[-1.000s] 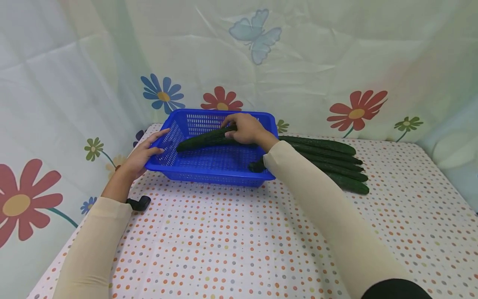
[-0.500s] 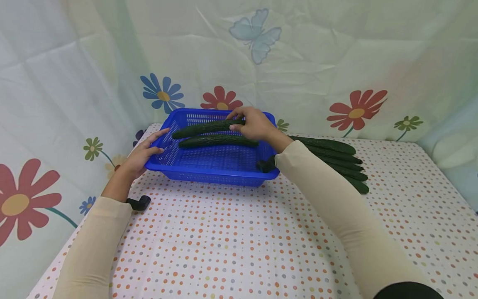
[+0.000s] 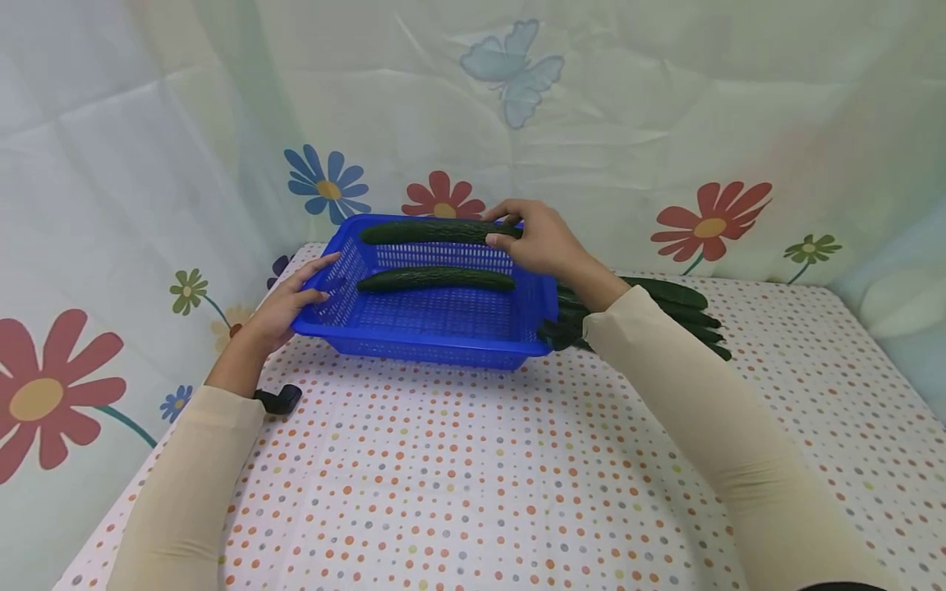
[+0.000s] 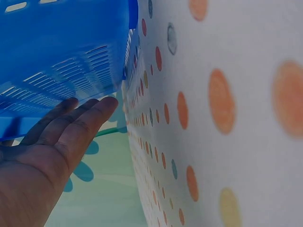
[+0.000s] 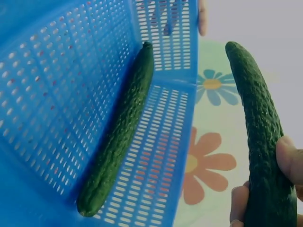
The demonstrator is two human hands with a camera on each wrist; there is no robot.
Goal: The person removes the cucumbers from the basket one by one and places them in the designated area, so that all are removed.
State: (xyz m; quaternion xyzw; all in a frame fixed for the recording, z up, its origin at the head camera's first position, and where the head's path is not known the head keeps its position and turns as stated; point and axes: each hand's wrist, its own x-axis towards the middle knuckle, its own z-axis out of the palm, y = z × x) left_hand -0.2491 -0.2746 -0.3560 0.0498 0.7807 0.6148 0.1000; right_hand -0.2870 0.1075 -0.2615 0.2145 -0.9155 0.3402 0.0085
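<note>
My right hand (image 3: 543,238) grips a dark green cucumber (image 3: 429,232) near one end, above the far side of a blue plastic basket (image 3: 436,349). In the right wrist view this cucumber (image 5: 258,113) stands apart from the basket wall, fingers and thumb on either side of it. Another cucumber (image 3: 436,279) lies lengthwise inside the basket. My left hand (image 3: 284,304) holds the basket's left end, thumb and a finger over the rim. The left wrist view has the other fingers (image 4: 78,130) stretched along the outer wall; the thumb is hardly visible there.
Several more cucumbers (image 3: 665,291) lie side by side on the dotted tablecloth (image 3: 414,460), right of the basket and partly behind my right arm. A flowered curtain (image 3: 621,139) hangs close behind the basket and along the left.
My right hand has lifted one cucumber from inside the basket, up and to the right, over the far rim. The other cucumber came into sight inside. My left hand stays on the basket.
</note>
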